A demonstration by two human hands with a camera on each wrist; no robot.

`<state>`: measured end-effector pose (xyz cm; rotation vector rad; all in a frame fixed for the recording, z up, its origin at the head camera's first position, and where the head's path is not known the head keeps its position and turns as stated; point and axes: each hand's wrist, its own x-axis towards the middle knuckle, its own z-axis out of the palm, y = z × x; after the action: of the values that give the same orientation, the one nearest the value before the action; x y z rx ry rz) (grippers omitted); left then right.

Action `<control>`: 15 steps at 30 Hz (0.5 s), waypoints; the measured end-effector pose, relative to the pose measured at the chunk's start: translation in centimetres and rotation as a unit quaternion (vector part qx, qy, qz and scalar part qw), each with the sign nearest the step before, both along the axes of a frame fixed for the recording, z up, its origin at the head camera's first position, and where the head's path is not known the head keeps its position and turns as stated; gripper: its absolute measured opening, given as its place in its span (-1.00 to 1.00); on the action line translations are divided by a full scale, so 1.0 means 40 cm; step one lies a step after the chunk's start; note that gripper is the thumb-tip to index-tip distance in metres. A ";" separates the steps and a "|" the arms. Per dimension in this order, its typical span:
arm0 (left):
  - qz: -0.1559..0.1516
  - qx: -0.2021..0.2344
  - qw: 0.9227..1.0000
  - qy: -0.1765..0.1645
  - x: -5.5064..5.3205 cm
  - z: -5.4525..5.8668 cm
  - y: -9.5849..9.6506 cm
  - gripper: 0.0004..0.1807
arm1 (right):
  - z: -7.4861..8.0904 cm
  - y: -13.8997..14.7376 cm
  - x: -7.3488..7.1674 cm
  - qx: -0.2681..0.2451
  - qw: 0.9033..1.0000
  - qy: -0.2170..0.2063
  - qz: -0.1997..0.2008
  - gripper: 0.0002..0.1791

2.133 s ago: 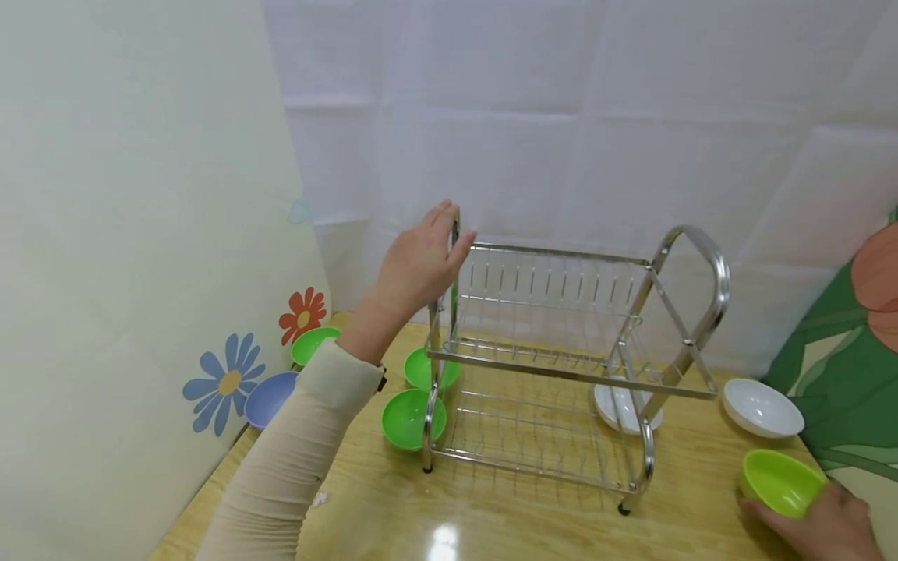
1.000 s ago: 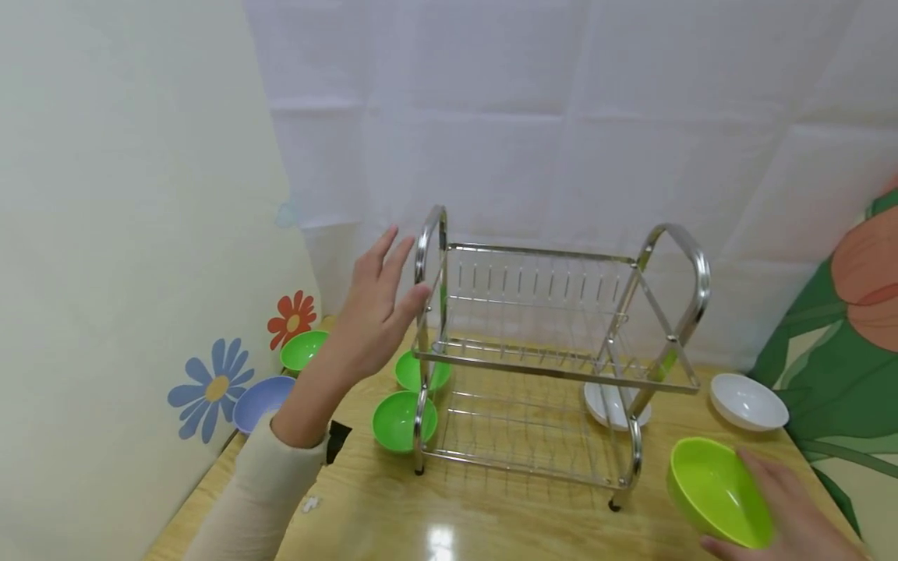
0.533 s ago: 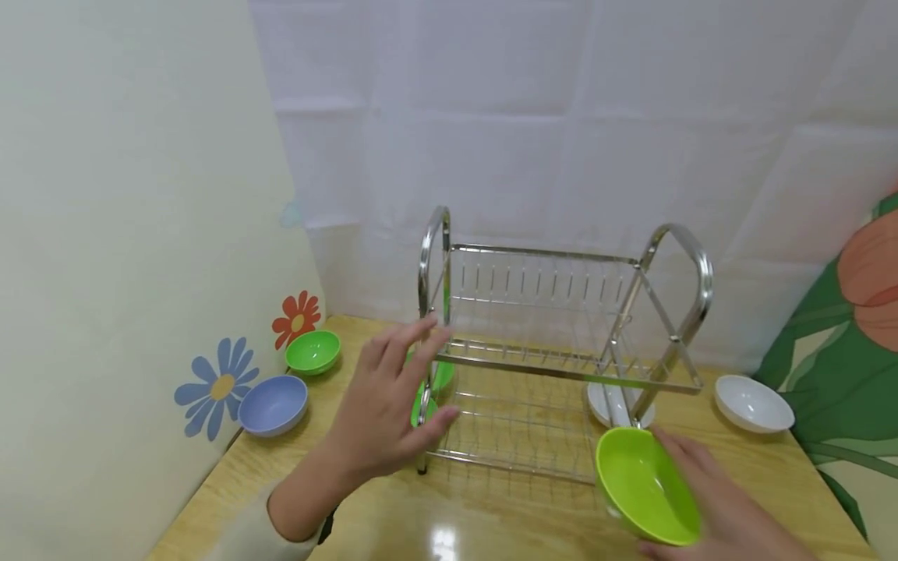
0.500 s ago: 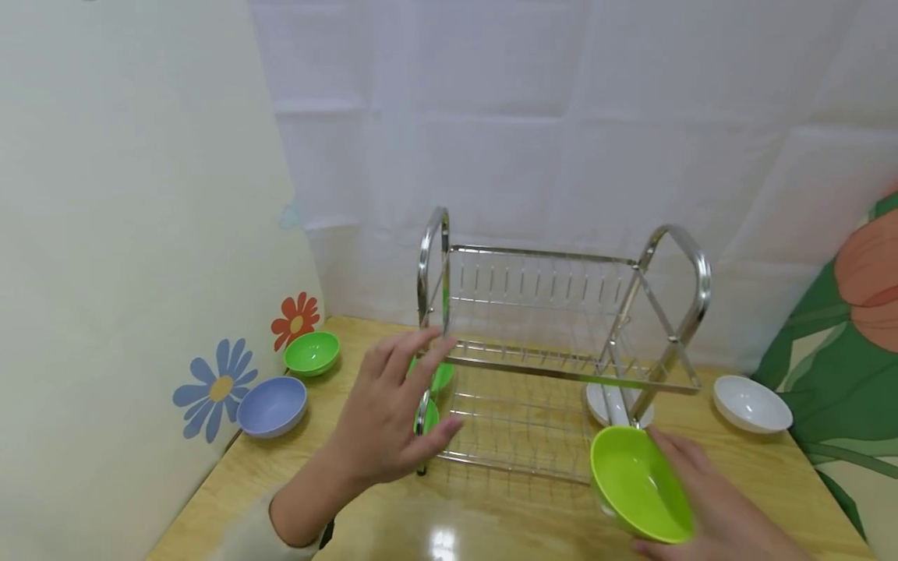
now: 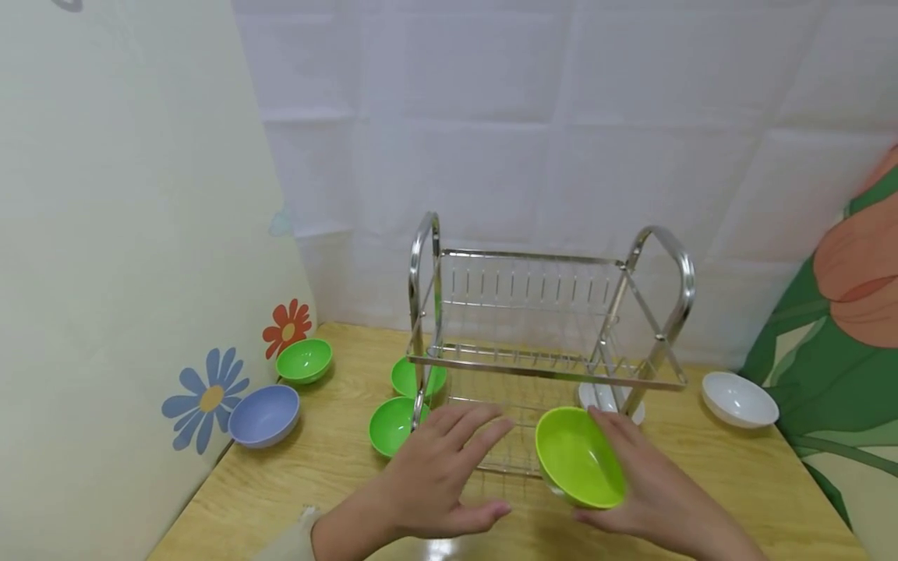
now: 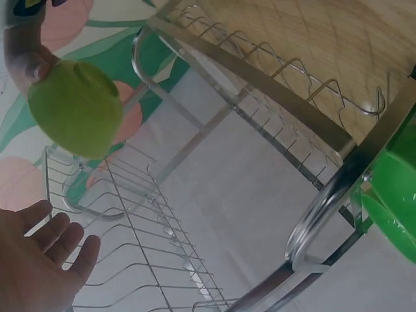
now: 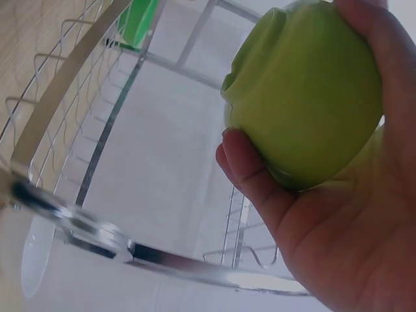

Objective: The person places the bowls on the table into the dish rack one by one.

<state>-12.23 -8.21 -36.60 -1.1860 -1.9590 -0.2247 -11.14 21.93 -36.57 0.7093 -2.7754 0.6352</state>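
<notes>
My right hand (image 5: pixel 648 487) grips a lime-green bowl (image 5: pixel 581 460) by its side, thumb and fingers round it, in front of the rack's lower tier. The right wrist view shows the bowl's rounded outside (image 7: pixel 312 97) against my palm. To its left my left hand (image 5: pixel 442 475) reaches forward with fingers spread, holding nothing; the left wrist view also shows those fingers (image 6: pixel 55 244) apart from the bowl. Behind both hands stands a two-tier metal dish rack (image 5: pixel 547 370), its upper tier bare. My left hand covers part of the lower tier.
Two green bowls (image 5: pixel 391 427) sit at the rack's left end. Farther left are another green bowl (image 5: pixel 305 361) and a blue-purple bowl (image 5: pixel 264 417) by the wall. One white bowl (image 5: pixel 740 400) stands right of the rack; another white bowl (image 5: pixel 596 397) shows behind its right leg.
My right hand has carried the lime-green bowl leftward from the table's right side to the rack's front. My left hand has come off the rack's left upright and moved down and right.
</notes>
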 end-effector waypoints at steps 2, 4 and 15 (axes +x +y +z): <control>0.020 -0.018 0.999 -0.038 -0.003 -0.015 0.007 -0.16 | -0.006 -0.016 -0.006 -0.006 1.000 0.017 0.006 0.39; 0.039 -0.031 0.996 -0.081 -0.006 -0.026 0.012 -0.11 | -0.015 -0.031 -0.014 -0.012 0.999 0.039 0.017 0.40; 0.096 -0.081 0.962 -0.242 -0.029 -0.049 0.028 0.19 | -0.051 -0.085 -0.040 -0.036 0.996 0.050 0.057 0.35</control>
<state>-13.38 -7.07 -38.57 -1.1047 -2.5477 -0.2763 -12.72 18.53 -38.62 0.8631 -2.6222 0.6987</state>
